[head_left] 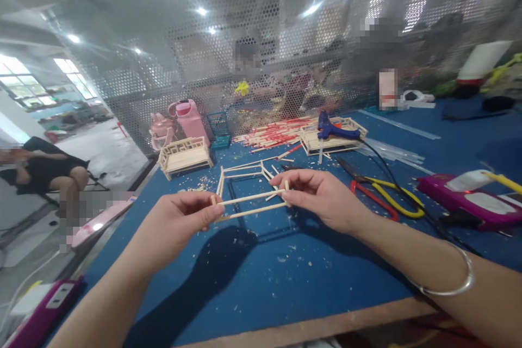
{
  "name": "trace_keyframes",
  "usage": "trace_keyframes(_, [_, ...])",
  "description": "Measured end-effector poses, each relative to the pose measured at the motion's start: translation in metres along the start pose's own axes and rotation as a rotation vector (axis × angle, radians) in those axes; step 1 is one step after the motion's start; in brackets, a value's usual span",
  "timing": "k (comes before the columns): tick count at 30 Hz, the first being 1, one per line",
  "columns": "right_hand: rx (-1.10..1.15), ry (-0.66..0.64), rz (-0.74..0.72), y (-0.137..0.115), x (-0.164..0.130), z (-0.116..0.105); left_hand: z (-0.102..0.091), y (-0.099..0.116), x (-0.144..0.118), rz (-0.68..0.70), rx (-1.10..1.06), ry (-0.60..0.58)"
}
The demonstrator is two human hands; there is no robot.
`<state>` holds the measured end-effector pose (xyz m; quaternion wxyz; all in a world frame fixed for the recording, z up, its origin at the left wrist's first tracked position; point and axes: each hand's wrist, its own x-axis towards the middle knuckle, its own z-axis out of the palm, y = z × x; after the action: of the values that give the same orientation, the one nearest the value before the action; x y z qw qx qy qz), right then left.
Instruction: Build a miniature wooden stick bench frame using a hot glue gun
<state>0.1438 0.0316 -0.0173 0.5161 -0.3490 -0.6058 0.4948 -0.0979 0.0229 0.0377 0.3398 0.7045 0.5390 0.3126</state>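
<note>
Both of my hands hold a small frame of thin pale wooden sticks (253, 197) above the blue tabletop. My left hand (185, 216) pinches its left end between thumb and fingers. At the right end, the thumb and fingers of my right hand (320, 196) are closed round a short upright. Two long sticks run between the hands, one above the other. Just beyond them stand more joined sticks (243, 175); whether these belong to the held frame I cannot tell. A shadow of the frame falls on the table.
A miniature wooden bench (185, 156) stands at the back left. A blue glue gun (336, 129) rests on another wooden piece (312, 145), beside a pile of red-tipped sticks (277, 133). Red-and-yellow-handled pliers (377, 190), clear glue sticks (391, 151) and a purple power strip (460, 201) lie right.
</note>
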Motion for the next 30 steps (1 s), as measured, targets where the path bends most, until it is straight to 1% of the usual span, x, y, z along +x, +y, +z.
trace_keyframes(3, [-0.019,0.015,0.004,-0.013,0.005,0.004,-0.006,0.0,0.002,0.082,-0.054,0.057])
trace_keyframes(5, [-0.061,0.013,0.0,-0.025,0.009,0.007,-0.006,-0.005,0.002,0.148,-0.157,0.081])
trace_keyframes(7, [-0.105,0.027,-0.02,-0.033,0.011,0.009,-0.003,-0.013,0.002,0.161,-0.282,0.117])
trace_keyframes(9, [-0.132,0.061,-0.033,-0.033,0.011,0.012,0.002,-0.021,0.0,0.129,-0.39,0.164])
trace_keyframes(12, [-0.117,0.138,-0.014,-0.018,0.008,0.014,0.013,-0.031,-0.002,0.084,-0.465,0.21])
trace_keyframes(16, [-0.042,0.231,0.101,0.007,0.002,0.015,0.024,-0.036,-0.002,0.095,-0.437,0.248])
trace_keyframes(18, [-0.016,0.265,0.131,0.012,-0.001,0.016,0.028,-0.037,-0.002,0.095,-0.428,0.242])
trace_keyframes(21, [-0.015,0.296,0.121,0.012,-0.003,0.016,0.03,-0.036,-0.003,0.087,-0.424,0.213])
trace_keyframes(24, [-0.032,0.274,0.106,0.012,-0.003,0.015,0.03,-0.033,-0.004,0.088,-0.365,0.194])
trace_keyframes(28, [-0.056,0.194,0.086,0.013,-0.003,0.012,0.028,-0.03,-0.004,0.094,-0.27,0.207])
trace_keyframes(30, [-0.017,0.155,0.078,0.012,-0.001,0.011,0.027,-0.03,-0.003,0.082,-0.257,0.215])
